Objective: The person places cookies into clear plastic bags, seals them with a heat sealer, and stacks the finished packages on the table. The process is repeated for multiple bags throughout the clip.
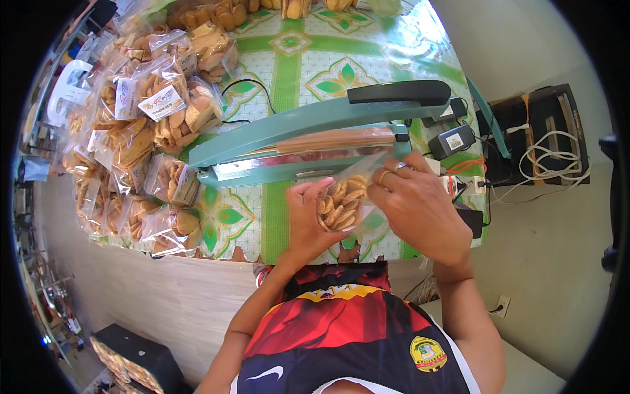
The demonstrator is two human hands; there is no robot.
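Observation:
My left hand (310, 221) is wrapped around the lower part of a clear plastic bag of cookies (343, 204). My right hand (413, 197), with rings on two fingers, pinches the upper edge of that same bag. Just beyond both hands lies a teal impulse heat sealer (275, 129), its long arm with a black handle raised above the base. To the left, a large heap of clear bags filled with cookies (133, 143) covers the table, several bearing printed labels. The fingertips of my right hand are partly hidden by the hand itself.
A green-and-white patterned tablecloth (290, 64) covers the table. Black power adapters (452, 141), cables and a power strip (473, 185) lie at its right edge. More cookies (295, 9) stand at the far edge. Beyond the right side is a black box (546, 133) with a coiled white cable.

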